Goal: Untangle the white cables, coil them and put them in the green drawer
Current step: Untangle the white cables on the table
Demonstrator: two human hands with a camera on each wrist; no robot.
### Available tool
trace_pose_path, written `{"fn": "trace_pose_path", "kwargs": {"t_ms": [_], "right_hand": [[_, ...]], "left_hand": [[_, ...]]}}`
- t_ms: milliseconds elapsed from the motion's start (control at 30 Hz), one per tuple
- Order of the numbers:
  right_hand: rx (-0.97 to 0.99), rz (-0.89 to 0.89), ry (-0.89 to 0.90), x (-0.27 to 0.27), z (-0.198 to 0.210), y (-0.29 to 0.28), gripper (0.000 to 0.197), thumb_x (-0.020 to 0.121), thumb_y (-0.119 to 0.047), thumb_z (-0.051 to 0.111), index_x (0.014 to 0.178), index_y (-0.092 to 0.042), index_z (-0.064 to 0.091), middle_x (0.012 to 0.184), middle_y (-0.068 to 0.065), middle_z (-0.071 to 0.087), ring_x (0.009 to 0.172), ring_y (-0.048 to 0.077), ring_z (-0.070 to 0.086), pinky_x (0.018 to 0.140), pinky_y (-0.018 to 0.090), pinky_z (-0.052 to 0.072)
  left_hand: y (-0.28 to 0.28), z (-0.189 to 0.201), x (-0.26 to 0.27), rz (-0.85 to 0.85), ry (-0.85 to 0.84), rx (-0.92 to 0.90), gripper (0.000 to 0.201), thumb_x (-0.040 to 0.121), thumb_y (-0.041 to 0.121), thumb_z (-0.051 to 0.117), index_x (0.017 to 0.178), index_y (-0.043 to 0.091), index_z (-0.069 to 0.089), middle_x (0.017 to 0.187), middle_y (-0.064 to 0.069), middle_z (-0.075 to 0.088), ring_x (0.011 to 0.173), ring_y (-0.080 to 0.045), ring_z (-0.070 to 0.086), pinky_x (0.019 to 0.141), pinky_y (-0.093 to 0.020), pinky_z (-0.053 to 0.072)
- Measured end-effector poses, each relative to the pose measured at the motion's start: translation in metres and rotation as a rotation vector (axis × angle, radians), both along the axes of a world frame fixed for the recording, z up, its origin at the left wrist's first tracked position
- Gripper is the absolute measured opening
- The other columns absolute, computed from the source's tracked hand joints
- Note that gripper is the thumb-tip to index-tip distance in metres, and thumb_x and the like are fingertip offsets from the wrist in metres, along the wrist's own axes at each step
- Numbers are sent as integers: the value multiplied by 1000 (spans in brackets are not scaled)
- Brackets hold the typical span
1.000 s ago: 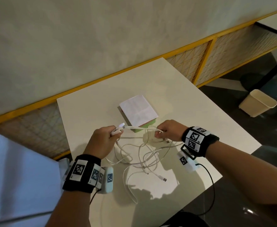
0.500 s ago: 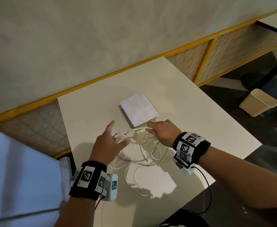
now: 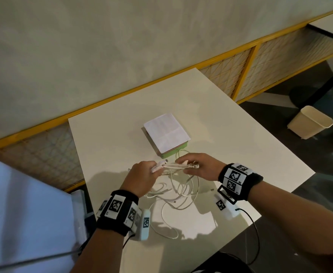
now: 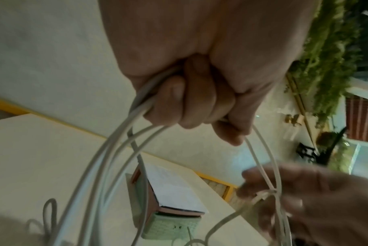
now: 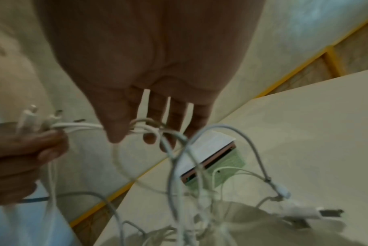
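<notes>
Several tangled white cables (image 3: 178, 192) hang from both hands down onto the white table (image 3: 240, 154). My left hand (image 3: 154, 170) grips a bundle of cable ends (image 4: 136, 103) in a fist, plugs sticking out toward the right. Close beside it, my right hand (image 3: 185, 166) pinches the cables (image 5: 140, 129) at a knot between thumb and fingers. Just behind the hands sits the small green drawer (image 3: 173, 155), also visible from the wrists (image 4: 170, 228) (image 5: 231, 168). It looks closed.
A folded white paper (image 3: 166, 132) lies on top of the drawer unit. A loose USB plug (image 5: 317, 214) rests on the table. The table's near edge (image 3: 230, 243) is close. A cream bin (image 3: 309, 125) stands on the floor at right.
My left hand, open and flat over the cables half a second ago, now grips the plug ends. Both hands have lifted the bundle slightly, and the right hand pinches it closer to the left.
</notes>
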State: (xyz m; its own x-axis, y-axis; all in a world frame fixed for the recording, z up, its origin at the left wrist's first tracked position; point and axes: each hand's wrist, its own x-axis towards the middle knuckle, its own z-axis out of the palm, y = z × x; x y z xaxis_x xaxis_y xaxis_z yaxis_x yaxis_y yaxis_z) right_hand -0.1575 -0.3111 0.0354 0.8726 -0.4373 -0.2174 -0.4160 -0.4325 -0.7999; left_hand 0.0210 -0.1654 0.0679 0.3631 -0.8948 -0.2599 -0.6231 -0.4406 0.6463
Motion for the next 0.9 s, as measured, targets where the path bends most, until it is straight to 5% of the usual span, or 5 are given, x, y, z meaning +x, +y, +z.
{"fn": "trace_pose_path", "kwargs": {"t_ms": [133, 300, 533, 700, 900], "right_hand": [[-52, -97, 52, -8, -11, -4, 20, 87, -15, 63, 106, -12, 68, 76, -12, 62, 69, -6, 57, 67, 4, 39], [-46, -136, 116, -8, -18, -2, 15, 85, -24, 65, 98, -17, 66, 72, 0, 66, 66, 13, 59, 69, 23, 45], [113, -264, 44, -8, -24, 1, 24, 75, -14, 75, 66, -7, 54, 63, 3, 56, 52, 0, 48, 56, 13, 39], [191, -190, 27, -11, -25, 2, 13, 81, -15, 70, 80, -19, 57, 63, -7, 55, 57, 1, 54, 69, 23, 46], [74, -154, -77, 1, -24, 11, 15, 88, -24, 62, 100, -18, 69, 84, -4, 66, 78, 6, 59, 74, 7, 42]], "left_hand": [[7, 1, 10, 22, 102, -17, 27, 88, 32, 59, 71, 12, 69, 75, -11, 73, 75, -26, 66, 70, -32, 50], [10, 6, 17, 146, 126, -89, 28, 89, 27, 59, 62, 23, 67, 72, -8, 72, 73, -23, 65, 62, -21, 42], [16, -4, 23, 164, 124, 2, 27, 89, 27, 58, 64, 22, 66, 61, 4, 63, 59, -17, 57, 48, -10, 33], [23, -15, 22, 178, 218, 41, 23, 89, 27, 60, 74, 15, 72, 88, -19, 73, 82, -36, 69, 46, -5, 41], [17, -19, 17, 137, 192, 69, 25, 90, 29, 59, 75, 13, 72, 71, -13, 67, 55, -20, 55, 42, -6, 37]]}}
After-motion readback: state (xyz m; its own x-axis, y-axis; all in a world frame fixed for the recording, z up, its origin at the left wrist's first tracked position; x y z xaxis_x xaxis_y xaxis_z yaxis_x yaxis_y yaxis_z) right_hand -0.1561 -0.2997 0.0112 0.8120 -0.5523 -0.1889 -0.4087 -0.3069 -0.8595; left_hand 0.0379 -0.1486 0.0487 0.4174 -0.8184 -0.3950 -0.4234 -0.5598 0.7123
